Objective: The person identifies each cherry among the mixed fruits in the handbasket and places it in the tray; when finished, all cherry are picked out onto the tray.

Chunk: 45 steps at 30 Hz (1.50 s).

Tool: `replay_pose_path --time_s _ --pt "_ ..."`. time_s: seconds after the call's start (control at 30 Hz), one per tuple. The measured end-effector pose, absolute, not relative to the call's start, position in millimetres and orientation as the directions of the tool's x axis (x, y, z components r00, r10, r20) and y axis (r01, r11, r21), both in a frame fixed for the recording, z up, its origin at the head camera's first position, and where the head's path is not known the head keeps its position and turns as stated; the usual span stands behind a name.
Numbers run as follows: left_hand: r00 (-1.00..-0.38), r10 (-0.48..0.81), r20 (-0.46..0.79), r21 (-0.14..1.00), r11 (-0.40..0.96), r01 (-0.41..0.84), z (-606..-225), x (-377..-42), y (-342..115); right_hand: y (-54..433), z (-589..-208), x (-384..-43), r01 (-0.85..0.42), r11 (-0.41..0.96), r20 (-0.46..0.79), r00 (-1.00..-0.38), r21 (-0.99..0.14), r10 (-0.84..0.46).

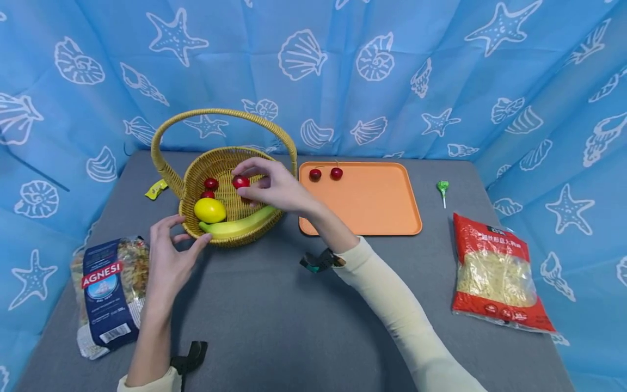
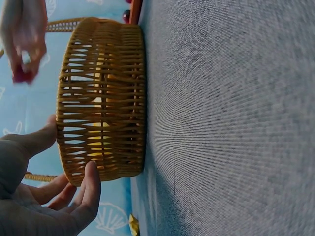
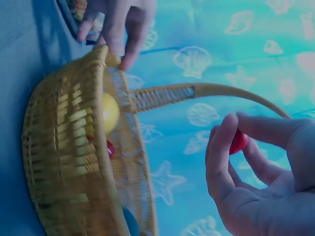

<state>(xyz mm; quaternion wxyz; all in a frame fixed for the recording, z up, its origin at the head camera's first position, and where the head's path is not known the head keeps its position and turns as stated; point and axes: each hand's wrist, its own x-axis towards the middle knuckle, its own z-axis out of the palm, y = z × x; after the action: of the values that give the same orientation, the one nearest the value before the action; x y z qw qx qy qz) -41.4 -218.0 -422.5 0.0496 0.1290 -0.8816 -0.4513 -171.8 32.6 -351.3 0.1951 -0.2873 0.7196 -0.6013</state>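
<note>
Over the wicker basket [image 1: 225, 158], my right hand [image 1: 276, 185] pinches a red cherry [image 1: 240, 181] between thumb and fingertips. The right wrist view shows that cherry [image 3: 238, 142] held above the rim. My left hand [image 1: 168, 253] grips the basket's near left rim, thumb on one side and fingers on the other, as the left wrist view shows the basket wall [image 2: 106, 113]. Inside the basket lie a yellow lemon [image 1: 210, 210], a green-yellow banana [image 1: 240, 226] along the near side, and cherries [image 1: 211, 184] at the left. My right hand hides part of the basket's interior.
Right of the basket is an orange tray [image 1: 362, 204] with two cherries [image 1: 336, 173] near its back left corner. A green lollipop [image 1: 443, 188] and a red pasta bag [image 1: 497, 272] lie farther right. At left are a blue-labelled pasta bag [image 1: 108, 294] and a yellow-wrapped candy [image 1: 156, 189].
</note>
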Motion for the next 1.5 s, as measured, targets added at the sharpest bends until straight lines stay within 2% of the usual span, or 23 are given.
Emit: replay_pose_path --time_s 0.17,0.3,0.47,0.63,0.77,1.03,1.4,1.5 --pt "-0.963 -0.270 -0.018 0.811 0.559 -0.172 -422.4 -41.2 -217.0 77.3 -346.6 -156.8 -0.247 0.131 0.105 -0.753 -0.960 -0.649" --pt "-0.963 -0.267 -0.019 0.810 0.560 -0.172 -421.7 -41.1 -217.0 110.5 -347.0 -151.6 -0.220 0.121 0.099 -0.777 -0.968 -0.622" --pt "-0.964 -0.263 -0.028 0.811 0.558 -0.176 -420.8 -41.4 -217.3 148.0 -357.6 -159.0 -0.217 0.104 0.136 -0.849 -0.971 -0.511" --pt "-0.964 -0.262 -0.038 0.810 0.557 -0.183 -420.5 -41.7 -217.1 180.9 -378.1 -174.6 -0.276 0.233 0.183 -0.917 -0.932 -0.353" --pt "-0.962 -0.269 -0.045 0.806 0.560 -0.194 -420.2 -41.3 -216.8 201.0 -395.5 -187.4 -0.219 0.282 0.146 -0.955 -0.934 -0.258" --pt "-0.962 -0.269 -0.039 0.811 0.554 -0.188 -421.4 -40.6 -217.4 223.0 -420.8 -207.0 -0.102 0.262 0.074 -0.991 -0.960 -0.112" --pt "-0.962 -0.268 -0.046 0.809 0.555 -0.193 -421.2 -40.9 -218.8 236.8 -443.1 -225.0 0.058 0.398 -0.091 -0.994 -0.916 -0.064" --pt "-0.963 -0.266 -0.046 0.811 0.553 -0.192 -421.2 -41.1 -219.7 237.1 -449.6 -233.7 0.062 0.424 -0.100 -0.993 -0.904 -0.069"
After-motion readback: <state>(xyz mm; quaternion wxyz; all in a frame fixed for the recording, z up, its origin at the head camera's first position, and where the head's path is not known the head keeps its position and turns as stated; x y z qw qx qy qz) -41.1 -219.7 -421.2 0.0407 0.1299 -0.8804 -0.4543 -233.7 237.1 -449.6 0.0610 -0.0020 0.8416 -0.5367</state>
